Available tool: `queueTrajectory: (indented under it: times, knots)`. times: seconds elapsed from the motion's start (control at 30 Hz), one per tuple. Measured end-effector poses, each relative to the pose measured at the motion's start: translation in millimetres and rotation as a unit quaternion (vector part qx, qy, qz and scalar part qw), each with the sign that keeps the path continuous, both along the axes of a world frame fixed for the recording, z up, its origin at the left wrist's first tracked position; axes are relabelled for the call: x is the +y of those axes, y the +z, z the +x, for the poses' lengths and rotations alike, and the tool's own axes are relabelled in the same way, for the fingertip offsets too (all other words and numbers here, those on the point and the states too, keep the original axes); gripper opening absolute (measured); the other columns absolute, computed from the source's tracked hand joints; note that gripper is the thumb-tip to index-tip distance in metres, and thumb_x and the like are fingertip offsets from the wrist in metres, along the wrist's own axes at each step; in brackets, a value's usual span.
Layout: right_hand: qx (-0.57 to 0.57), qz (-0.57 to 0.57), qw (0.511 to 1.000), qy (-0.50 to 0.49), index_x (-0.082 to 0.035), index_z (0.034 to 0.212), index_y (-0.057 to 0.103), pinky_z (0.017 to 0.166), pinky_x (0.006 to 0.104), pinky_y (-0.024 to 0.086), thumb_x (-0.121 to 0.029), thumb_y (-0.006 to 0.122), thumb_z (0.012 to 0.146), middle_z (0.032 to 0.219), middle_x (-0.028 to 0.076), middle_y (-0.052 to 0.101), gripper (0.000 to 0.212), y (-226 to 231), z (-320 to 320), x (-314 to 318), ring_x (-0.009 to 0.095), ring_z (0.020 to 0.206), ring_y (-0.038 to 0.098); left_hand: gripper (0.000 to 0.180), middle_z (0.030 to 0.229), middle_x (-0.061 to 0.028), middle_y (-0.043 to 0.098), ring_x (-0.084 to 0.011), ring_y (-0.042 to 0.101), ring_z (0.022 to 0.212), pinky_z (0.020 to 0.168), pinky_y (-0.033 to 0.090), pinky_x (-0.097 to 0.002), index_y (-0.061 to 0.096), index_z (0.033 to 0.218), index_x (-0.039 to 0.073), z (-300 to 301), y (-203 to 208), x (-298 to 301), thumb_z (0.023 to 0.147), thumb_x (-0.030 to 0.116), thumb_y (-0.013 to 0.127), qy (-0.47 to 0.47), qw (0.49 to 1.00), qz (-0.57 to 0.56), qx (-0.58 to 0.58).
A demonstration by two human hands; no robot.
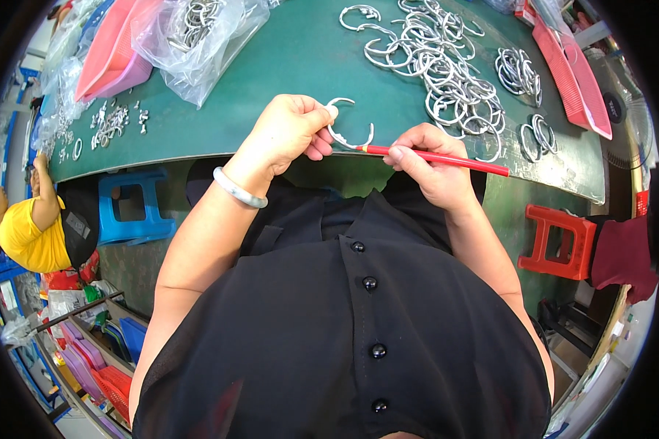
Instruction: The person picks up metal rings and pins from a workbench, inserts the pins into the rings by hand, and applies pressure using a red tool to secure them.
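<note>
Two bare hands are busy at the near edge of the green-covered work table (300, 58), both closed on something. The left hand (289, 132) pinches a single open metal ring of silver colour (348, 128) between thumb and fingertips, holding it just above the table edge, and a pale smooth bangle (238, 190) sits on that wrist. The right hand (432, 164) is clamped around a thin red stick shaped like a pencil (447, 157), whose near tip touches the lower part of the ring. I judge that the step in hand is working on the ring's opening with the stick; the next move seems to need a steady pinch and a careful aim of the tip, since the ring is small and could slip. Counting: one ring in the hand, one red stick, one loose heap of many silver rings (439, 66) further back, too tangled to count, and two smaller bunches of rings (520, 73) to its right. One clear plastic bag with metal parts (198, 36) lies at the far left. Two plastic stools stand under the table, one blue (135, 208) and one red (560, 241). Another person in a yellow shirt (29, 238) sits at the left.
</note>
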State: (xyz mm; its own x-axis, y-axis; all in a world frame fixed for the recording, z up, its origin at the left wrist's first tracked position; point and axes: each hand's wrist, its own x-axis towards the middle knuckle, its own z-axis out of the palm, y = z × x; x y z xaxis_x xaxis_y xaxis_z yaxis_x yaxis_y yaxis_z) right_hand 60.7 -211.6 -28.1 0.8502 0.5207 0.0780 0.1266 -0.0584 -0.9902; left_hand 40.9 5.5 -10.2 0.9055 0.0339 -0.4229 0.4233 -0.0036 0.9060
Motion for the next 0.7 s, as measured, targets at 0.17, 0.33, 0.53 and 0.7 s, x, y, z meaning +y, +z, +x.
queueTrajectory:
  times: [0.17,0.33,0.53,0.7]
  knots:
    - [0.002,-0.006,1.000,-0.001,-0.001,0.076,0.058,0.057,0.0206,0.042,-0.014,0.063,0.077,0.069,0.003,0.060,0.015,0.9,0.8,-0.3,0.007,0.063,0.052,0.020,0.060,-0.0057,0.057,-0.0102,0.054,0.046,0.041,0.043,-0.0190,0.055,0.072,0.001,0.3,-1.1,0.6,0.083,0.018,0.057,0.002,1.000,0.000,0.001]
    - [0.005,-0.006,1.000,0.008,-0.001,0.076,0.058,0.057,0.0206,0.042,-0.014,0.063,0.077,0.069,0.004,0.060,0.015,1.9,0.6,0.5,0.007,0.063,0.053,0.020,0.060,-0.0060,0.057,-0.0101,0.054,0.045,0.040,0.043,-0.0189,0.055,0.073,0.001,-0.1,0.3,-0.1,0.083,0.018,0.057,0.004,1.000,0.002,-0.001]
    - [0.002,-0.011,1.000,0.008,0.000,0.078,0.059,0.058,0.0211,0.042,-0.015,0.063,0.077,0.069,0.003,0.060,0.015,1.4,0.5,1.7,0.007,0.064,0.053,0.020,0.060,-0.0060,0.057,-0.0101,0.054,0.045,0.040,0.043,-0.0189,0.055,0.073,0.001,0.2,-0.7,0.4,0.083,0.018,0.057,0.000,1.000,-0.001,-0.003]
    - [0.009,-0.006,1.000,0.006,0.000,0.077,0.059,0.058,0.0214,0.042,-0.016,0.064,0.077,0.070,0.003,0.060,0.017,1.0,0.4,3.1,0.007,0.063,0.053,0.020,0.060,-0.0057,0.057,-0.0100,0.054,0.045,0.041,0.043,-0.0189,0.055,0.073,0.001,0.0,0.0,-0.1,0.083,0.018,0.057,0.000,1.000,0.003,-0.001]
